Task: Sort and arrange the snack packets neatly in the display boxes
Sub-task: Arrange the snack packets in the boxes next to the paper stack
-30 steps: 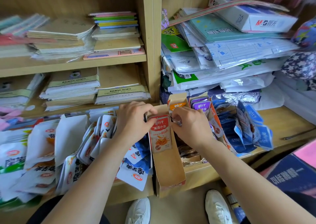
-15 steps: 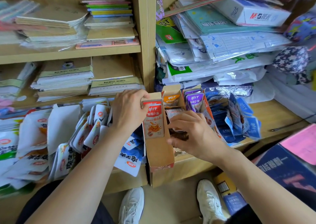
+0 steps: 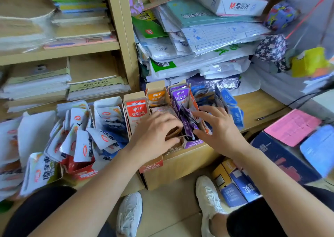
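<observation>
Near the surface (image 3: pixel 253 106) front edge, left hand (image 3: pixel 153 135) curled over brown packets (image 3: pixel 172 133), grip impossible to tell; right hand (image 3: pixel 218 130) open, fingers (image 3: pixel 202 113) spread against purple packets (image 3: pixel 180 96) in their box (image 3: pixel 194 143).

A pale wooden counter (image 3: pixel 256 108) runs below the shelves. Narrow cardboard display boxes (image 3: pixel 134 99) stand side by side on it at the middle, their fronts at its edge. White snack packets (image 3: pixel 81 142) lie heaped to the left, blue packets (image 3: pixel 233 108) just right of the boxes. Plastic-wrapped paper goods (image 3: pixel 207 59) are stacked behind, and a black cable (image 3: pixel 282 108) crosses the bare right end
</observation>
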### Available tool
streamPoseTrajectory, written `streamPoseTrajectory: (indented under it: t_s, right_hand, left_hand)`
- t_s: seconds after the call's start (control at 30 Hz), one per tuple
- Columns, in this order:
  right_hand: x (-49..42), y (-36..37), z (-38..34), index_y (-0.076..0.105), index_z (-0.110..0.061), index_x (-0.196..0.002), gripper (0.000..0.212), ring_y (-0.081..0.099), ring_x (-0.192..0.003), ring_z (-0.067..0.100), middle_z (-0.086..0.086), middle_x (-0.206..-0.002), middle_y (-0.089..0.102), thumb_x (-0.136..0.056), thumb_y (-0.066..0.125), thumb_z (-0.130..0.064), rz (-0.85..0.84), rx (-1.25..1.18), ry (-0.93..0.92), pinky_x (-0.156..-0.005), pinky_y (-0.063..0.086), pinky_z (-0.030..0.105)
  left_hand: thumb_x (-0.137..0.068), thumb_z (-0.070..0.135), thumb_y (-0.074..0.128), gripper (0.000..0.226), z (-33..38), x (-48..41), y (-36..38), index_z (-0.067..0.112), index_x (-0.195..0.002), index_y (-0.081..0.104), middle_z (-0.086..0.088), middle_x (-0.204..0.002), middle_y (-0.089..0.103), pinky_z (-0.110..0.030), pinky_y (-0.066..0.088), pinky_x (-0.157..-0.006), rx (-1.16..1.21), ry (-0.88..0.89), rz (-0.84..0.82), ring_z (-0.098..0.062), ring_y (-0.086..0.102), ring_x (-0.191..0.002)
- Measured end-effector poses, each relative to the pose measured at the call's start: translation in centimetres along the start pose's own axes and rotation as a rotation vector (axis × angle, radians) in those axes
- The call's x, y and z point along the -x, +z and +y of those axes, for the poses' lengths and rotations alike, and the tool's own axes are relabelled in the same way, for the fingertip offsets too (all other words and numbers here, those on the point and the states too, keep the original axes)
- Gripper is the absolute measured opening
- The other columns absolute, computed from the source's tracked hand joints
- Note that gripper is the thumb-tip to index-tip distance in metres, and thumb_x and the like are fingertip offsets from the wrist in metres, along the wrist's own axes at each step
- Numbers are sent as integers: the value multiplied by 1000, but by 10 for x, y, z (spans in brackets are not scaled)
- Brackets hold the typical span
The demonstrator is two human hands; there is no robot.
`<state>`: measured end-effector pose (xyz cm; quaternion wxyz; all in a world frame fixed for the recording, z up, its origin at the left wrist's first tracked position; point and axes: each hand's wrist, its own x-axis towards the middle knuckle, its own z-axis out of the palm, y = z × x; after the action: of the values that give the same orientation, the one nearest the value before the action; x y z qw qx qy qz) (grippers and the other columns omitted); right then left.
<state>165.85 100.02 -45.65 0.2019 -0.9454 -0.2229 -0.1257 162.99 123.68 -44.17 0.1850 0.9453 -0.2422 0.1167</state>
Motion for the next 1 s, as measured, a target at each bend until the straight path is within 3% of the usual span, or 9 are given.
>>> streamPoseTrajectory:
  t_s: [0.1,0.2,0.37,0.53,0.6,0.67,0.8,0.9,1.0]
  right_hand:
    - [2,12,6,64,-22,-132,51,49,-121,29,0,-129,63,-84,75,-34,-49,17,-71,-91,49,53]
    - [0,18,7,67,-21,-126,45,49,-120,27,-1,-116,68,-83,76,-32,-66,47,-84,-84,52,52]
    - [-5,14,5,71,-19,-108,25,53,-109,24,-4,-106,69,-85,72,-28,-43,29,-83,-84,52,48]
    - [-5,3,-20,72,-18,-107,23,58,-96,26,-1,-104,69,-85,73,-24,16,-72,-105,-81,51,46]
    - [-5,-4,-37,73,-17,-109,25,60,-98,28,1,-105,70,-85,74,-25,18,-120,-147,-81,52,45]
    - [-5,-13,-55,73,-17,-108,25,63,-96,30,3,-102,71,-86,72,-28,17,-183,-200,-79,53,47]
    - [-9,-26,-88,74,-22,-104,19,69,-88,23,0,-97,74,-88,69,-30,-62,-291,-304,-71,56,42]
    - [-20,-22,-116,74,-21,-103,18,69,-85,23,0,-94,75,-87,69,-29,-90,-360,-369,-72,57,42]
    - [-31,-12,-146,73,-19,-114,28,70,-88,20,1,-104,75,-88,74,-26,-89,-418,-409,-74,53,31]
  left_hand:
    - [-86,24,76,17,-9,-8,5,27,-102,71,11,-106,69,-41,54,-87,14,-85,129,-16,61,-107]
    - [-83,21,79,16,-14,-11,9,25,-96,70,10,-101,68,-40,54,-84,-25,-164,176,-17,60,-104]
    - [-83,27,78,11,-10,-6,7,26,-90,70,10,-110,69,-29,43,-94,36,-202,116,-15,58,-116]
    - [-83,33,80,38,-11,13,-24,35,-119,69,16,-131,63,-27,43,-105,274,-246,-164,-1,55,-123]
    - [-84,31,80,40,-7,27,-34,30,-122,71,15,-134,61,-15,35,-106,261,-237,-119,4,51,-125]
    - [-84,26,80,32,-2,50,-42,27,-116,74,13,-125,66,-4,33,-99,225,-238,-31,4,54,-118]
    - [-87,29,77,22,14,104,-63,35,-108,75,22,-107,70,-26,49,-94,187,-360,6,1,63,-104]
    - [-86,26,78,20,25,143,-85,34,-105,77,24,-100,71,-23,52,-89,131,-464,37,5,65,-98]
    - [-87,30,76,16,30,177,-113,37,-102,77,26,-96,72,-15,47,-85,20,-589,82,10,63,-96]
